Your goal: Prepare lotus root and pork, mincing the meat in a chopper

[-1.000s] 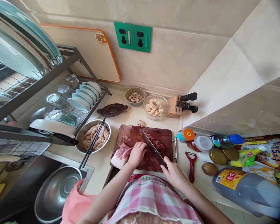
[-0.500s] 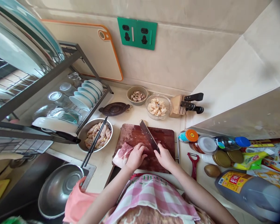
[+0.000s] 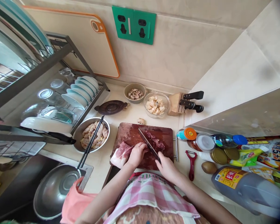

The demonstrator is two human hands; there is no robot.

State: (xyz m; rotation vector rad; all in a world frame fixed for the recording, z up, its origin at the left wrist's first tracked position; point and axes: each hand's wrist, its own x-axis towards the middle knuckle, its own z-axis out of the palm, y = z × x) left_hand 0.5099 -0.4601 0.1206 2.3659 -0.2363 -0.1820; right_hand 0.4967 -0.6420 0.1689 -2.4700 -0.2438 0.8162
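Observation:
My right hand (image 3: 166, 165) is wrapped round the handle of a kitchen knife (image 3: 149, 144), its blade angled away to the far left over the reddish-brown cutting board (image 3: 126, 132). Close to the blade's left side, my left hand (image 3: 137, 154) is bent down with its fingers curled on meat, which they mostly hide. A larger chunk of raw pork (image 3: 121, 154) with white fat lies left of that hand. Dark red cut meat (image 3: 156, 141) rests in a strip along the right side of the blade.
Left stand a bowl of raw chicken (image 3: 95, 135) with chopsticks (image 3: 91, 141), a metal basin (image 3: 53, 189) and a dish rack (image 3: 67, 49). Behind are a strainer bowl (image 3: 134, 93), a glass bowl (image 3: 156, 104) and a knife block (image 3: 176, 104). A red peeler (image 3: 191, 165) and jars (image 3: 206, 143) lie right.
The knife has shifted leftward, and dark red cut meat now shows on its right side. A small pale piece beyond the board is uncovered. The whole view has shifted slightly.

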